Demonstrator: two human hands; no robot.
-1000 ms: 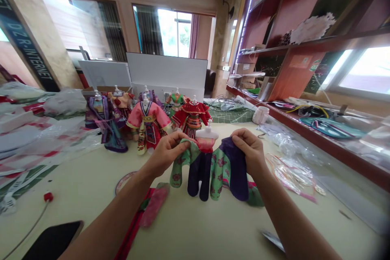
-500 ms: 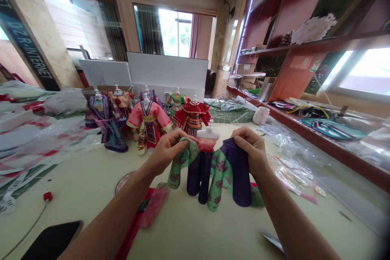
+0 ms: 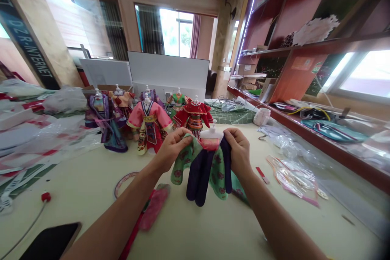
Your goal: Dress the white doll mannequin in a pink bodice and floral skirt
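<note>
A doll skirt (image 3: 198,178) of rounded dark purple and green flowered panels hangs between my hands above the table. My left hand (image 3: 174,148) pinches its green upper edge at the left. At the right, fingertips of my right hand (image 3: 238,152) grip the purple upper edge. Just behind the skirt stands a small white doll torso (image 3: 212,133) with a pink band (image 3: 210,143) round its chest; its lower part is hidden by the panels. Whether the cloth touches the torso, I cannot tell. Green flowered fabric (image 3: 239,189) lies behind my right wrist.
Several dressed doll forms stand behind, among them a pink-robed doll (image 3: 150,118) and a red-caped doll (image 3: 195,115). A pink cloth piece (image 3: 154,207), a phone (image 3: 50,243) and a red-tipped cable (image 3: 45,197) lie left. Plastic bags (image 3: 294,174) and a white jar (image 3: 262,116) are right.
My right hand has moved left, closer to my left hand. The skirt's upper edge is less spread and its right purple panel has turned narrower. A small red strip at the right has come into view.
</note>
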